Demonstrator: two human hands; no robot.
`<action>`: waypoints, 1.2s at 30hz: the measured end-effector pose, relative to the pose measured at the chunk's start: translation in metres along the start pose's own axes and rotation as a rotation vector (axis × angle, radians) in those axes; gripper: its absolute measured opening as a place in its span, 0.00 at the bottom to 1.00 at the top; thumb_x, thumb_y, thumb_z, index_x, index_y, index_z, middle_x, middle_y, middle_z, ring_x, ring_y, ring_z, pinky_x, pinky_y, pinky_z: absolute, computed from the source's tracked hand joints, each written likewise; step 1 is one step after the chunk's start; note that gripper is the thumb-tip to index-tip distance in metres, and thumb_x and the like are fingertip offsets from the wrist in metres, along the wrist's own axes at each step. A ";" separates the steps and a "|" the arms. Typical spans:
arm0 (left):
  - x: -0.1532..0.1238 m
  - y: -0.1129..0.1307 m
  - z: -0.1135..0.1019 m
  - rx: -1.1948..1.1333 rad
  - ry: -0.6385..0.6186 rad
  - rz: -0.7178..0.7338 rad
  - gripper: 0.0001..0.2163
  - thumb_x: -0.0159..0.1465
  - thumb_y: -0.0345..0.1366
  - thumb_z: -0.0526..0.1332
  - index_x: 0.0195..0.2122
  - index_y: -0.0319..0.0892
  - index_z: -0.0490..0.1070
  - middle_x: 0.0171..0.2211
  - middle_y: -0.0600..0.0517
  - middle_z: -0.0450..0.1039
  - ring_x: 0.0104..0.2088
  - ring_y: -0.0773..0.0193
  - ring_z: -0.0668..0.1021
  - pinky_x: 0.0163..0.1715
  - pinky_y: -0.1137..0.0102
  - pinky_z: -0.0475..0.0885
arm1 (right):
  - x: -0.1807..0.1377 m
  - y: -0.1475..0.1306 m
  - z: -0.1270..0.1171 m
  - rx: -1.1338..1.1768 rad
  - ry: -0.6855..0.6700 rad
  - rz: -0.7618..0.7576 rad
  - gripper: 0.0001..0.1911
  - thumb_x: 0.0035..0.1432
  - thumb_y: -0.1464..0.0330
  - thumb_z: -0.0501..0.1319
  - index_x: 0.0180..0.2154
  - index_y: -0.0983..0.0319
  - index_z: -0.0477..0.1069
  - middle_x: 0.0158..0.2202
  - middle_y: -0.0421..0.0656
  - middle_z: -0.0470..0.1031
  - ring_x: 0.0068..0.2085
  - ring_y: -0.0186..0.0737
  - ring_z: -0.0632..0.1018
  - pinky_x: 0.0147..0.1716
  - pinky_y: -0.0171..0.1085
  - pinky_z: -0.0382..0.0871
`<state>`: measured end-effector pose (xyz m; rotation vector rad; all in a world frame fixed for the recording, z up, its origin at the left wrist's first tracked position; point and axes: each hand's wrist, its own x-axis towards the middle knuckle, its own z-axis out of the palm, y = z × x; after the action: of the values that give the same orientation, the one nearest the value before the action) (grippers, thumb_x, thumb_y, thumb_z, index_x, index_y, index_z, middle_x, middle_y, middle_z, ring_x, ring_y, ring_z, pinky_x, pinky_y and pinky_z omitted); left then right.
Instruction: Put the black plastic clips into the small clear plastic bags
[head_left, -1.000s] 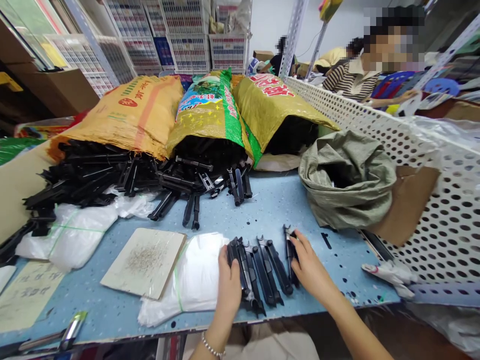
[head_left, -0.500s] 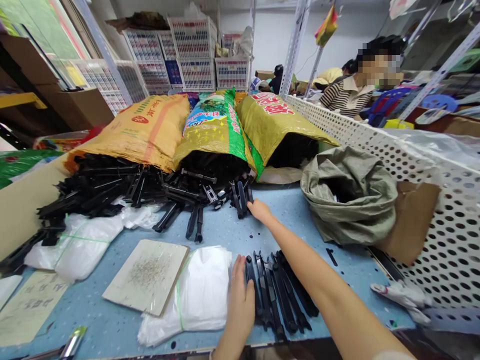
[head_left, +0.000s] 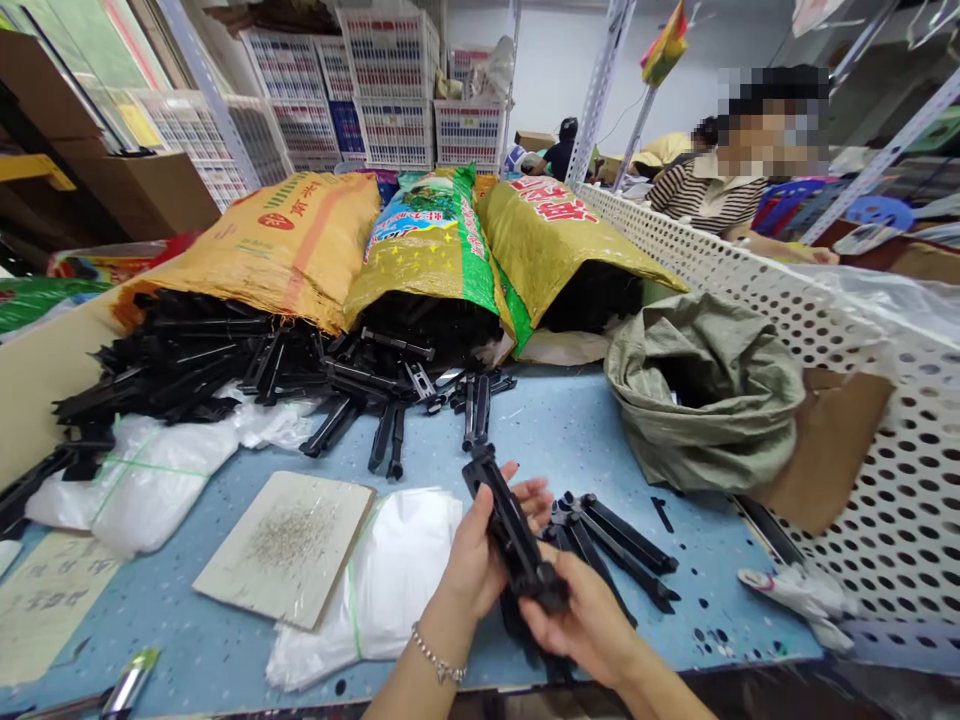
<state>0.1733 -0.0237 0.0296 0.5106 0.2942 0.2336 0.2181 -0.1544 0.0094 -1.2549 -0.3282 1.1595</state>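
Several long black plastic parts (head_left: 517, 535), stacked together, are held between my two hands over the front of the blue table. My left hand (head_left: 476, 560) wraps their left side, thumb on top. My right hand (head_left: 589, 610) grips their near end. To the right, more black parts (head_left: 626, 550) lie side by side on the table. A pair of black parts (head_left: 477, 410) lies just beyond my hands. A banded stack of white plastic bags (head_left: 405, 570) is left of my left hand, partly under a square pale board (head_left: 289, 545).
Three printed sacks (head_left: 431, 250) spill black parts (head_left: 187, 350) at the back. A grey-green sack (head_left: 701, 390) stands right, by a white perforated panel (head_left: 885, 460). A white glove (head_left: 799, 600) lies near the right edge. A person in a striped top (head_left: 701, 195) is beyond the panel.
My right hand has come back from the far parts to the front. Both hands have lifted several black parts from the near row; the others there have shifted right.
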 end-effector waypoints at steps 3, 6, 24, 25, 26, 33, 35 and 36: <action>-0.019 0.005 0.003 0.202 0.050 0.026 0.16 0.58 0.46 0.65 0.40 0.39 0.69 0.27 0.53 0.73 0.25 0.67 0.76 0.29 0.72 0.72 | -0.003 -0.010 -0.006 -0.236 -0.045 -0.104 0.20 0.63 0.53 0.49 0.36 0.63 0.67 0.29 0.43 0.73 0.28 0.37 0.73 0.29 0.36 0.66; -0.033 0.008 0.003 0.398 0.091 -0.006 0.15 0.58 0.46 0.64 0.31 0.38 0.66 0.19 0.56 0.67 0.19 0.71 0.71 0.22 0.75 0.68 | 0.009 -0.038 -0.016 -0.705 0.201 -0.465 0.19 0.66 0.55 0.47 0.39 0.62 0.67 0.36 0.45 0.72 0.37 0.40 0.73 0.37 0.39 0.66; -0.031 0.006 -0.011 0.233 0.254 -0.132 0.24 0.56 0.50 0.64 0.47 0.37 0.69 0.26 0.54 0.69 0.20 0.73 0.70 0.19 0.78 0.65 | -0.016 0.014 0.004 -1.403 0.005 -1.098 0.22 0.69 0.57 0.41 0.37 0.64 0.66 0.33 0.46 0.70 0.33 0.41 0.66 0.32 0.40 0.58; -0.031 0.002 -0.010 0.227 0.248 -0.173 0.23 0.56 0.50 0.65 0.46 0.37 0.69 0.25 0.54 0.69 0.20 0.73 0.70 0.19 0.79 0.65 | -0.016 0.015 0.002 -1.421 0.000 -1.138 0.22 0.69 0.57 0.42 0.37 0.64 0.66 0.32 0.46 0.69 0.32 0.41 0.66 0.31 0.40 0.58; -0.032 -0.001 -0.009 0.216 0.247 -0.218 0.23 0.56 0.49 0.65 0.45 0.37 0.70 0.25 0.54 0.69 0.19 0.73 0.70 0.19 0.79 0.65 | -0.017 0.013 -0.001 -1.449 -0.017 -1.177 0.22 0.69 0.57 0.42 0.36 0.64 0.67 0.32 0.46 0.69 0.32 0.41 0.66 0.31 0.40 0.57; -0.043 -0.002 0.003 0.151 0.305 -0.327 0.21 0.53 0.50 0.66 0.40 0.37 0.70 0.25 0.54 0.69 0.19 0.73 0.69 0.18 0.79 0.63 | -0.017 -0.006 0.004 -1.467 -0.165 -1.297 0.22 0.68 0.59 0.43 0.30 0.63 0.67 0.25 0.44 0.66 0.28 0.40 0.64 0.27 0.39 0.53; -0.049 0.007 0.010 0.235 0.318 -0.194 0.21 0.53 0.51 0.67 0.36 0.38 0.70 0.23 0.55 0.67 0.19 0.74 0.68 0.18 0.79 0.63 | -0.017 -0.002 0.009 -1.401 -0.134 -1.260 0.23 0.69 0.60 0.41 0.28 0.63 0.65 0.24 0.43 0.64 0.27 0.40 0.63 0.26 0.39 0.52; -0.052 0.012 0.014 0.286 0.324 -0.132 0.20 0.53 0.51 0.67 0.33 0.38 0.69 0.22 0.56 0.67 0.19 0.74 0.68 0.17 0.79 0.62 | -0.016 0.002 0.011 -1.383 -0.124 -1.262 0.23 0.68 0.62 0.41 0.26 0.62 0.64 0.23 0.42 0.63 0.26 0.39 0.62 0.25 0.39 0.51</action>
<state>0.1276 -0.0348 0.0584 0.7338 0.6809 0.1454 0.2023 -0.1618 0.0179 -1.5855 -1.8937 -0.2762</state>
